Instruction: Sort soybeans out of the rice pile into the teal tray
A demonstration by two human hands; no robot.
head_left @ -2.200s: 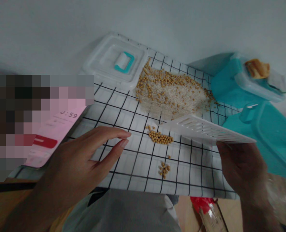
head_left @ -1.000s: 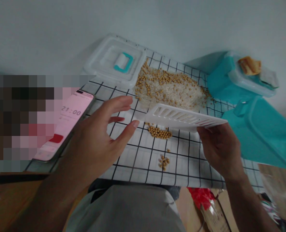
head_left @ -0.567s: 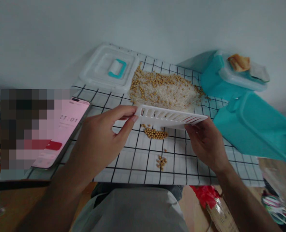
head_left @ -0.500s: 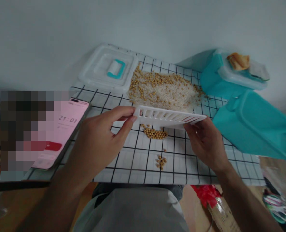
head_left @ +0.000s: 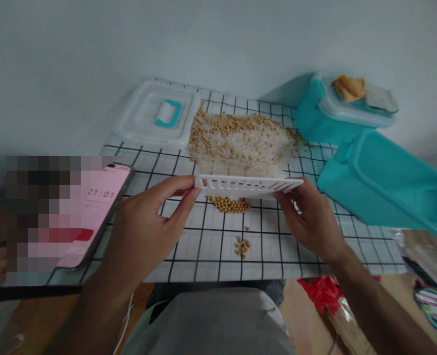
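Note:
A white slotted plastic tray [head_left: 248, 186] is held level above the checked cloth [head_left: 211, 246]. My left hand [head_left: 148, 222] pinches its left end and my right hand [head_left: 310, 217] grips its right end. Just behind the tray lies a heap of rice mixed with soybeans [head_left: 240, 143]. Under the tray's near edge sits a small pile of soybeans [head_left: 228, 204]. A smaller cluster of soybeans [head_left: 242, 245] lies closer to me.
A clear lid with a teal handle [head_left: 159, 114] lies at the back left. A teal box with a clear lid [head_left: 336, 111] and an open teal container [head_left: 388, 182] stand at the right. A pink phone [head_left: 92, 217] showing a timer rests at the left.
My left hand rose from the cloth and took hold of the tray's left end. The tray swung from a slant at the right to level in front of the heap.

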